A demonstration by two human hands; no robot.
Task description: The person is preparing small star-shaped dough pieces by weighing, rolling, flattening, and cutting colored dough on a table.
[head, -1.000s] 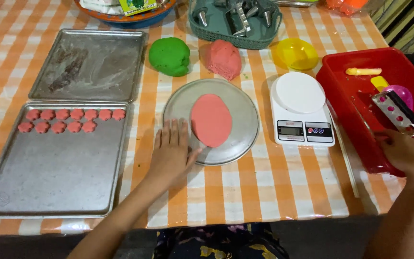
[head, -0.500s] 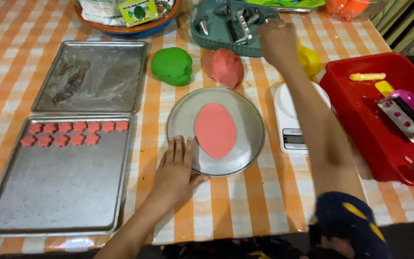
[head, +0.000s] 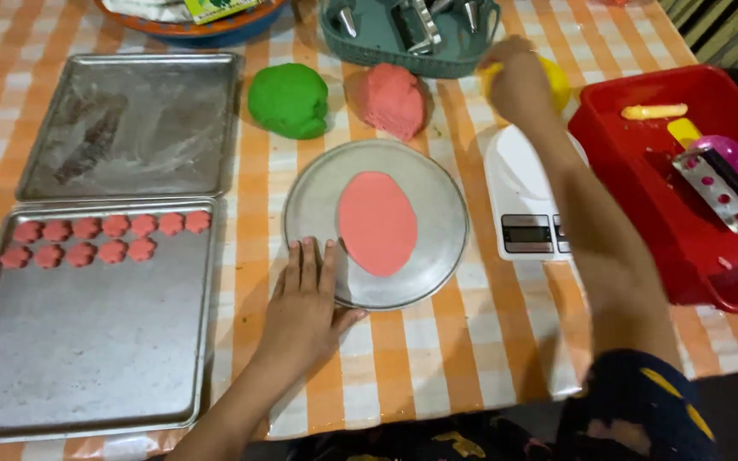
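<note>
One flat pink dough oval [head: 377, 223] lies on the round metal plate [head: 437, 183], a little left of centre, its long axis running away from the person toward the far edge of the desk [head: 403, 341], tipped slightly left at the top. The left hand [head: 302, 309] lies flat, its grip spread with fingers together, touching the plate's near-left rim. The right hand [head: 518, 78] reaches far over, its grip curled on the yellow bowl [head: 557, 81]; how tightly, I cannot tell. Just beyond the plate sit two dough lumps, one green [head: 289, 100], one pink [head: 390, 100]. One white kitchen scale [head: 523, 201] stands just right of the plate, under the right forearm. On the left, two metal trays: the far one [head: 134, 128] floured, the near one [head: 87, 341] carrying eleven pink flower-shaped pieces [head: 100, 239], six in the back row, five in front. One red tub [head: 642, 145] lies far right.
</note>
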